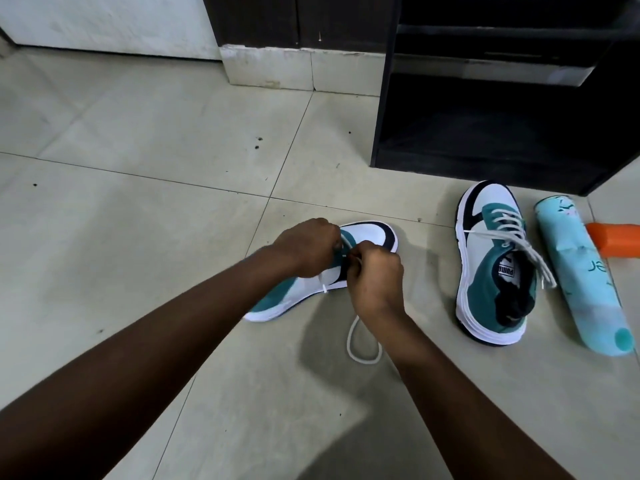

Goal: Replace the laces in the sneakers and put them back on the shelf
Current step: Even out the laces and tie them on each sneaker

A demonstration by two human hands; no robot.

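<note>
Both the left hand [306, 247] and right hand [375, 282] pinched the soft, limp white lace [360, 344] above the sneaker [367, 237]; its stiff tip, below the fingers, looked easiest to grip.

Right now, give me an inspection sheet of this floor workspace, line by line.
Surface: pale tiled floor, dark specks.
Job's things: near sneaker on its side under the hands, white lace looping onto the floor; second sneaker upright, laced, ends loose; dark shelf, lower bay shows no shoes.
Clutter: light blue tube lying beside the second sneaker; orange object at the frame edge.
Hands: left hand and right hand both pinching lace at the eyelets.
Cables: nothing seen.
Surroundings: white wall, dark cabinet.
</note>
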